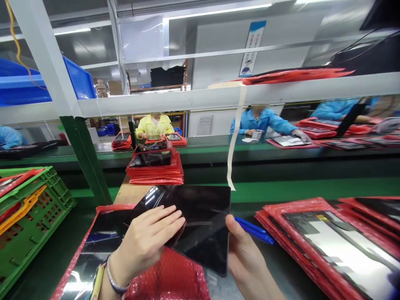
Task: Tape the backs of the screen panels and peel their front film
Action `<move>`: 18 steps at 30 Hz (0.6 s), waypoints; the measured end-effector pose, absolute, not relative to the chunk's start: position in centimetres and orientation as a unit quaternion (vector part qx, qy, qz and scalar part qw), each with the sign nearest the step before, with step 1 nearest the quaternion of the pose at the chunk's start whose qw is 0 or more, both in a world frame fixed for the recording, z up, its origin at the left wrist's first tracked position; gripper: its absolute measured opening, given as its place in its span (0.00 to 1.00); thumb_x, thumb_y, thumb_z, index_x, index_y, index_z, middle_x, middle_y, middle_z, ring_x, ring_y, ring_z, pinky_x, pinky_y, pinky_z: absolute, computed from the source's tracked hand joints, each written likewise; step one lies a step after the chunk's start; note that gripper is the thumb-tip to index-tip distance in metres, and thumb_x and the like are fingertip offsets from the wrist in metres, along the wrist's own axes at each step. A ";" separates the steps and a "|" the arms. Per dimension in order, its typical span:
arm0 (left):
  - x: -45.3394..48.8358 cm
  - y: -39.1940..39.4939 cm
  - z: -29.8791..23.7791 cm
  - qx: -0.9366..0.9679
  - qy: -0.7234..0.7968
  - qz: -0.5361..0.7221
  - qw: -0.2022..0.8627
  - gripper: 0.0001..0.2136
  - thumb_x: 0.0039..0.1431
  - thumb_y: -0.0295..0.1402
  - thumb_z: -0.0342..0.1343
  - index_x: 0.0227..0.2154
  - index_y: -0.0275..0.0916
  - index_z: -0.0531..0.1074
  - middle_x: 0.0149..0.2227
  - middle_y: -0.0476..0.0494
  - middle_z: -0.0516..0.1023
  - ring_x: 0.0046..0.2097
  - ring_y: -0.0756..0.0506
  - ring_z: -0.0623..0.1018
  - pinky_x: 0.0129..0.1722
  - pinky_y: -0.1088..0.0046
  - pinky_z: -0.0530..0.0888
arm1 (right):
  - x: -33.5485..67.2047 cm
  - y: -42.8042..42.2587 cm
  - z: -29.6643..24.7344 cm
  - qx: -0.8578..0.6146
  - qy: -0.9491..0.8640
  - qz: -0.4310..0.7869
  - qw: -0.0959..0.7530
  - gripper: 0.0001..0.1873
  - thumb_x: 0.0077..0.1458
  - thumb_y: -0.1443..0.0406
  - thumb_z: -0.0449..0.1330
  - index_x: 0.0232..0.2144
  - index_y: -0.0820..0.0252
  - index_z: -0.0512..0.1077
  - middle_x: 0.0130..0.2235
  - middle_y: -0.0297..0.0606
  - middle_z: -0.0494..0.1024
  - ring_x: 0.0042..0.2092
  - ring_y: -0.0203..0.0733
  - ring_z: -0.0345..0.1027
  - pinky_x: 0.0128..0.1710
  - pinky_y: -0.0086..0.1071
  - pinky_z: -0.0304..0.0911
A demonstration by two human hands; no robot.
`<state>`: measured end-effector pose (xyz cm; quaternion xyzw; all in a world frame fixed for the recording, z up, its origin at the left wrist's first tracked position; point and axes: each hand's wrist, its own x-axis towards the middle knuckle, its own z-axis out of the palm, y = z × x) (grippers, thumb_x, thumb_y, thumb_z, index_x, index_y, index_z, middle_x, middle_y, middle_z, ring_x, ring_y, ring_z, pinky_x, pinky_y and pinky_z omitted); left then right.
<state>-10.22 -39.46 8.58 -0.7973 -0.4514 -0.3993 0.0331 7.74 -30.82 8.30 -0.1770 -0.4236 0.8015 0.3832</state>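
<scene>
A glossy black tablet screen (206,225) is tilted up in front of me over red bubble wrap (175,277). My left hand (150,233) lies across its face with fingers stretched out flat. Gripping the right edge is my right hand (245,258), thumb at the front side and the other fingers hidden behind. A blue plastic tool (254,230) sticks out beside the right hand; whether it is held or lies on the bench I cannot tell. At lower left, another black panel (106,235) rests on red wrap, with a yellow strip (97,283) by my left wrist.
Stacked red bubble-wrap sleeves (156,166) with dark panels stand ahead. More sleeves with a metal-backed panel (340,241) lie at right. A green crate (34,225) is at left. A white rail (187,98) crosses above; several co-workers sit beyond the bench.
</scene>
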 end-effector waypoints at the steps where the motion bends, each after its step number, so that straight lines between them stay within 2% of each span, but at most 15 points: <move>1: -10.0 -39.7 8.7 -0.808 -0.440 -0.387 0.062 0.29 0.54 0.18 0.52 0.58 0.46 0.63 0.54 0.42 0.73 0.57 0.40 0.70 0.57 0.57 0.66 | 7.7 -30.8 8.3 -0.179 -0.426 0.797 0.388 0.29 0.30 0.44 0.70 0.31 0.57 0.78 0.33 0.46 0.83 0.46 0.63 0.74 0.47 0.54 0.67; 3: -9.5 -40.4 9.1 -0.820 -0.415 -0.387 0.078 0.30 0.53 0.23 0.59 0.59 0.43 0.62 0.54 0.39 0.72 0.57 0.38 0.70 0.57 0.56 0.65 | 7.6 -30.9 8.0 -0.180 -0.423 0.795 0.396 0.30 0.29 0.45 0.71 0.34 0.55 0.78 0.33 0.45 0.83 0.43 0.62 0.75 0.45 0.53 0.68; 5: -8.8 -41.2 9.5 -0.821 -0.393 -0.411 0.043 0.25 0.52 0.28 0.63 0.55 0.43 0.69 0.49 0.39 0.77 0.53 0.37 0.75 0.56 0.56 0.67 | 7.4 -31.0 7.6 -0.177 -0.420 0.793 0.403 0.31 0.27 0.47 0.72 0.37 0.53 0.78 0.36 0.43 0.83 0.42 0.61 0.76 0.44 0.52 0.69; 8: -8.0 -42.0 9.6 -0.806 -0.388 -0.447 -0.018 0.15 0.54 0.23 0.59 0.43 0.44 0.77 0.39 0.43 0.82 0.45 0.40 0.79 0.53 0.59 0.70 | 7.4 -30.8 6.7 -0.165 -0.434 0.791 0.399 0.35 0.28 0.49 0.72 0.43 0.50 0.76 0.41 0.42 0.82 0.42 0.60 0.76 0.44 0.49 0.69; 10: -7.7 -42.1 9.4 -0.756 -0.426 -0.497 -0.033 0.12 0.55 0.21 0.56 0.37 0.44 0.76 0.36 0.44 0.81 0.42 0.41 0.79 0.48 0.62 0.72 | 7.5 -30.6 6.1 -0.159 -0.451 0.786 0.393 0.37 0.29 0.49 0.71 0.46 0.50 0.74 0.42 0.42 0.82 0.44 0.60 0.75 0.45 0.48 0.69; 13: -7.8 -41.9 9.2 -0.617 -0.507 -0.601 -0.048 0.06 0.59 0.26 0.53 0.30 0.43 0.72 0.30 0.46 0.77 0.34 0.46 0.77 0.36 0.71 0.73 | 7.8 -30.4 5.8 -0.158 -0.468 0.769 0.406 0.40 0.29 0.46 0.70 0.48 0.49 0.73 0.39 0.42 0.83 0.46 0.60 0.74 0.46 0.49 0.69; 16: -8.4 -41.4 9.3 -0.509 -0.547 -0.636 -0.191 0.07 0.61 0.36 0.52 0.28 0.42 0.67 0.19 0.52 0.70 0.20 0.52 0.68 0.19 0.78 0.65 | 8.3 -30.4 6.1 -0.152 -0.472 0.755 0.429 0.42 0.29 0.43 0.68 0.50 0.48 0.72 0.38 0.42 0.83 0.47 0.61 0.74 0.46 0.50 0.69; 18: -8.9 -40.9 9.5 -0.473 -0.529 -0.627 -0.322 0.10 0.61 0.41 0.51 0.29 0.42 0.64 0.16 0.54 0.68 0.16 0.53 0.66 0.15 0.80 0.62 | 8.7 -30.5 6.3 -0.145 -0.480 0.747 0.436 0.43 0.31 0.41 0.66 0.50 0.49 0.72 0.40 0.42 0.82 0.46 0.63 0.74 0.44 0.51 0.70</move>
